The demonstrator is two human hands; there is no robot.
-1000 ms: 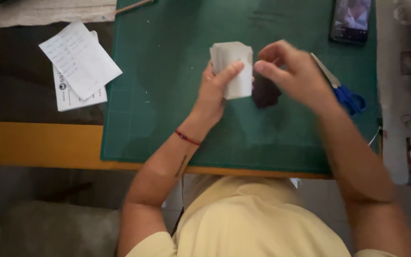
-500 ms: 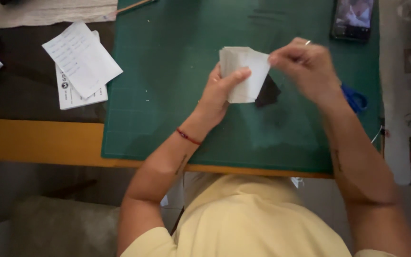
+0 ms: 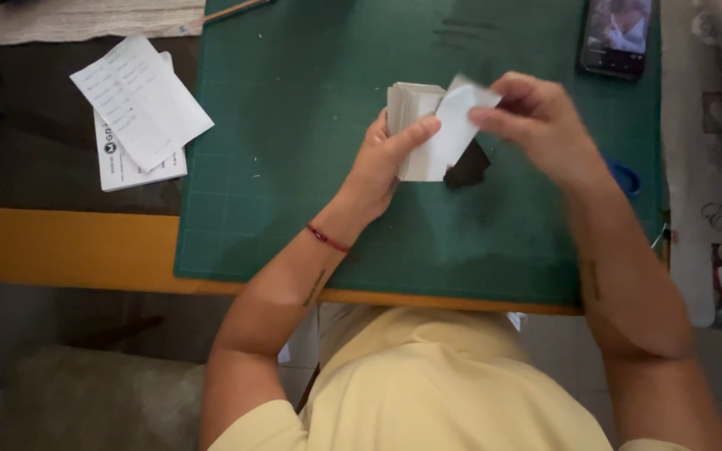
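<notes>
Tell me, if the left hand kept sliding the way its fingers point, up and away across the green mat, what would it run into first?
Probably nothing soon. The left hand, holding the stack of white paper slips, points toward the far edge of the green cutting mat, which looks bare there. The phone lies off to the right, though depth is unclear.

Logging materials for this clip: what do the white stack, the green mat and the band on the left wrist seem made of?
Stack: likely paper, matte white, thin layered edges showing.
Mat: probably vinyl or rubber, matte green with a printed grid.
Band: looks like red thread or cord; too small to be sure.
</notes>
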